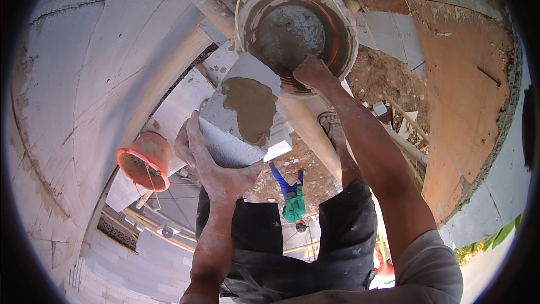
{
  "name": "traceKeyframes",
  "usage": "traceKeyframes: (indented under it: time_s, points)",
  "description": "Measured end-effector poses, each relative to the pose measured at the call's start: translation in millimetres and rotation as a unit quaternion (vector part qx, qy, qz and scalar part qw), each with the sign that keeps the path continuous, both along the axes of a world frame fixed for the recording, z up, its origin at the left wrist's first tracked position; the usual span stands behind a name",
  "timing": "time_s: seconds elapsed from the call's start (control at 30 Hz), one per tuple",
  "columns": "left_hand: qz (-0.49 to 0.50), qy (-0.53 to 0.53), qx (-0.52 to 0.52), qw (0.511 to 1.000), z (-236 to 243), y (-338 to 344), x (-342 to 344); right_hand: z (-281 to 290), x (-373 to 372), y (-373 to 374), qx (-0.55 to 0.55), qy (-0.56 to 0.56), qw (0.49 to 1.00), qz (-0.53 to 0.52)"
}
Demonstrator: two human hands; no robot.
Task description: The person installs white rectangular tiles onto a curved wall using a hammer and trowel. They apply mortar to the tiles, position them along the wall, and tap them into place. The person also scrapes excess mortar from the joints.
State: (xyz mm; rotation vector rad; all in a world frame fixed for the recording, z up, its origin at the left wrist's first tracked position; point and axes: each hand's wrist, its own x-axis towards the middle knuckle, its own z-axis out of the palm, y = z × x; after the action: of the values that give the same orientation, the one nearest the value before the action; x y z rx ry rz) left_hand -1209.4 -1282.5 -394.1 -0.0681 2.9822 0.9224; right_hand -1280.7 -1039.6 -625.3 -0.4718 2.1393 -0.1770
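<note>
We see a pale grey, boxy masonry block: matt, fine-grained. Brownish-grey mortar patch on it: damp-looking, lumpy. Orange round plastic bucket: dull, cement-smeared. Brown flat wood-like panel: matt, scuffed. We tag dark cloth trousers as matt, dusty.

From where I look, I can read no words, labels, brands, numbers or signs on anything in view here.

Head cam (L of pair, wide fisheye) looks steeply down from wearer's head, L hand & R hand near, dirt ground well below.
</note>
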Motion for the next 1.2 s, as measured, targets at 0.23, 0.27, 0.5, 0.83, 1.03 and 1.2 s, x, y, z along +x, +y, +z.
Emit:
traceKeyframes:
  time_s: [0.23, 0.27, 0.5, 0.83, 1.03, 1.2]
  points:
    - [0.038, -0.001, -0.013, 0.999, 5, -7, -3, 78, 30, 41, -0.132, -0.171, 0.832, -0.51]
    - [0.035, 0.001, -0.011, 0.999, 4, -6, -6, 79, 35, 49, -0.131, -0.161, 0.839, -0.504]
    - [0.026, 0.018, -0.022, 0.999, -2, 13, -15, 114, 56, 60, -0.234, -0.101, 0.827, -0.502]
    - [0.043, -0.008, -0.02, 0.999, -10, 53, -27, 131, 103, -1, -0.272, 0.196, 0.822, -0.461]
    - [0.059, -0.057, -0.084, 0.993, -6, 58, -23, 182, 122, -3, -0.286, 0.203, 0.847, -0.399]
    - [0.048, -0.041, -0.074, 0.995, 0, 63, -32, 202, 143, 19, -0.245, 0.245, 0.868, -0.357]
